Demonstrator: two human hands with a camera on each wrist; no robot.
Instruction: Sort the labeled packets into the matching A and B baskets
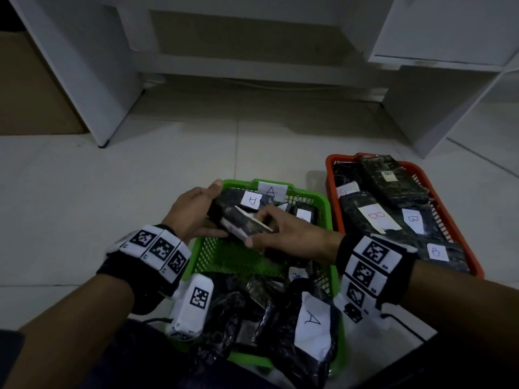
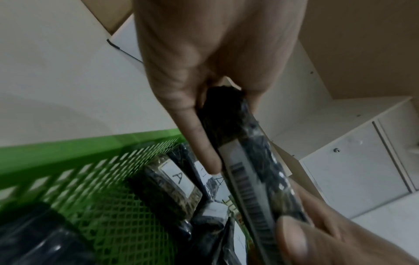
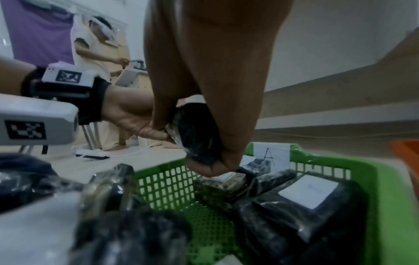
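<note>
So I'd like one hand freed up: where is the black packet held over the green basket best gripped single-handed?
Probably at its left end, coming from the left as the left hand does. The held packet is a long flat slab, so thumb and fingers can clamp its broad faces. The right hand could then let go.

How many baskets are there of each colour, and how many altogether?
Green basket: 1
Orange basket: 1
Total: 2
</note>
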